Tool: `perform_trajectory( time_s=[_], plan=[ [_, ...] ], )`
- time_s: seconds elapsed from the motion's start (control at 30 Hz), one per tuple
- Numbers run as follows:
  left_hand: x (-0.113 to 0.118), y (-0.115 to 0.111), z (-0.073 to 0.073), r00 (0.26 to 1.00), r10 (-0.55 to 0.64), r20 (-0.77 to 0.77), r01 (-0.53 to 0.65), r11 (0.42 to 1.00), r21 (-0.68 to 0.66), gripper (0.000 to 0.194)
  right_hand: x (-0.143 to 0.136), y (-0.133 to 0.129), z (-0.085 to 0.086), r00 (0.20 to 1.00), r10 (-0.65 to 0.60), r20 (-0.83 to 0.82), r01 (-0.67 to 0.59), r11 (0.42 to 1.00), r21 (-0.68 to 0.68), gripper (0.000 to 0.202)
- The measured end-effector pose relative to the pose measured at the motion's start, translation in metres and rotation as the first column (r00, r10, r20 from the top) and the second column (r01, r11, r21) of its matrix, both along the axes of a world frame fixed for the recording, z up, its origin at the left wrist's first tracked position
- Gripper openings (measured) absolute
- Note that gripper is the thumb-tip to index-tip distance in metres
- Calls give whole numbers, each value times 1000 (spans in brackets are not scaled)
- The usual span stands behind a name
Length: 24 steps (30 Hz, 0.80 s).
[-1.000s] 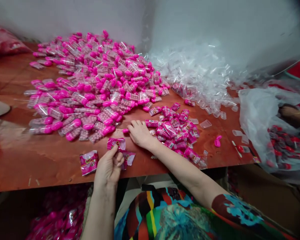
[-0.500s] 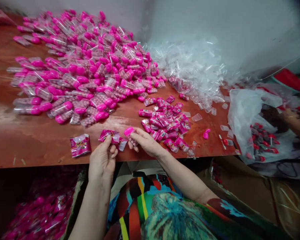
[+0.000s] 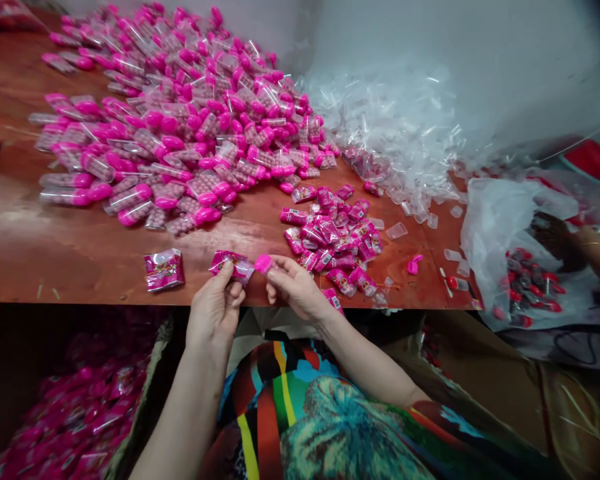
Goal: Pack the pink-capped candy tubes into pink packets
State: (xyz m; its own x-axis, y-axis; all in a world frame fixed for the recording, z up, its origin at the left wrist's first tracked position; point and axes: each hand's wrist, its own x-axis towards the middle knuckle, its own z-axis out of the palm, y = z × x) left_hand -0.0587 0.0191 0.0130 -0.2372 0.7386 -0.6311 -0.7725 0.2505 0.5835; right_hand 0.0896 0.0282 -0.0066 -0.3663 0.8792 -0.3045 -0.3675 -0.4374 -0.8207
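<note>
My left hand (image 3: 217,298) is closed, its thumb pressing on a pink printed wrapper (image 3: 235,267). Close beside it, my right hand (image 3: 295,287) pinches a small clear candy bottle with a bright pink cap (image 3: 263,263); the fingers hide most of its body. The cap sits at the right end of the wrapper, and I cannot tell whether they touch. Flat on the table to the left lies a stack of pink wrappers (image 3: 164,269). Just beyond my right hand is a heap of filled pink packets (image 3: 335,233).
A large pile of pink-capped candy bottles (image 3: 180,133) covers the back left of the table (image 3: 105,233). Clear plastic containers (image 3: 395,127) are heaped behind. At right, a white bag (image 3: 485,220) holds red-capped pieces near another person's arm (image 3: 597,247). Below left, a box contains pink packets (image 3: 90,400).
The view has shifted slightly. The capped bottle in my right hand has tipped, with less of its body showing. The wrapper stays in my left hand. A packet now shows by my right wrist.
</note>
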Motion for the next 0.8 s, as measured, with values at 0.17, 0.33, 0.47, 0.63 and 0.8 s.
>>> perform_trajectory(
  time_s=[0.17,0.33,0.47,0.63,0.8],
  plan=[
    [9,-4,0,1000,3,1,-3,998,57,34,-8,-5,-8,959,-188,213,139,964,225,45],
    [14,-6,0,1000,-4,-18,5,998,67,33,-9,-13,-22,884,-308,352,137,890,435,36],
    [14,-7,-1,999,-29,-13,30,996,81,31,-6,-18,-30,840,-330,431,90,868,489,39],
    [15,-9,-2,997,-34,-65,38,997,62,28,-2,-17,-23,824,-350,445,108,869,483,38],
    [16,-12,-1,989,-71,-127,80,995,67,31,0,-16,-20,823,-351,445,104,866,490,39]
  ],
)
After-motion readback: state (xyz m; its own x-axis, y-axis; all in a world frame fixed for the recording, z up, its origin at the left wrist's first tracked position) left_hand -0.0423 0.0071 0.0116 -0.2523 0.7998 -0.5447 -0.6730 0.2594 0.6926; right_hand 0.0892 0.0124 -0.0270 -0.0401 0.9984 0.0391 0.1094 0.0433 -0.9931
